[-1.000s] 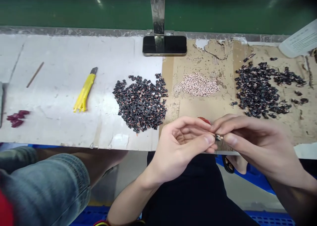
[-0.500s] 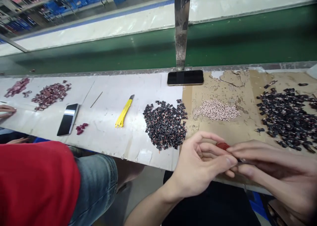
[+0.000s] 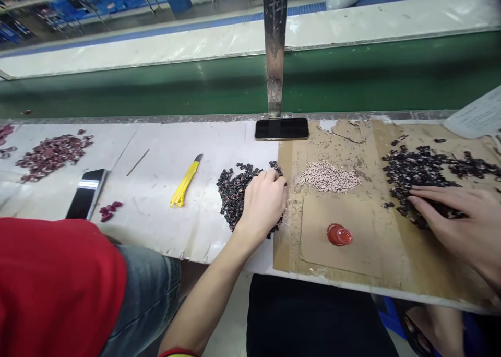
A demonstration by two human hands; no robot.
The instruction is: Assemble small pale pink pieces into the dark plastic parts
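Note:
My left hand [image 3: 265, 203] rests on the left pile of small black pieces [image 3: 233, 198], its fingers curled down and their tips hidden. At the right, my right hand [image 3: 465, 216] reaches into another pile of black pieces [image 3: 417, 164], which look larger. Its thumb and forefinger come close together there; what lies between them is too small to make out. Between my hands, a small round red see-through piece [image 3: 340, 235] with a glossy rim, like a little cup, lies on a cardboard sheet [image 3: 319, 247]. Behind it is a heap of tiny pale pink pieces [image 3: 331, 177].
A phone [image 3: 282, 129] lies at the foot of a metal post [image 3: 275, 49], before a green belt [image 3: 156, 91]. Leftward are a yellow utility knife [image 3: 186, 182], a thin rod [image 3: 138, 162], a second phone [image 3: 86, 194] and dark red pieces [image 3: 55, 153]. A person in a red shirt [image 3: 58, 284] sits close at left.
My hands have parted and let go of the red piece, which now lies on the cardboard. The left hand has moved to the left black pile, the right hand to the right one.

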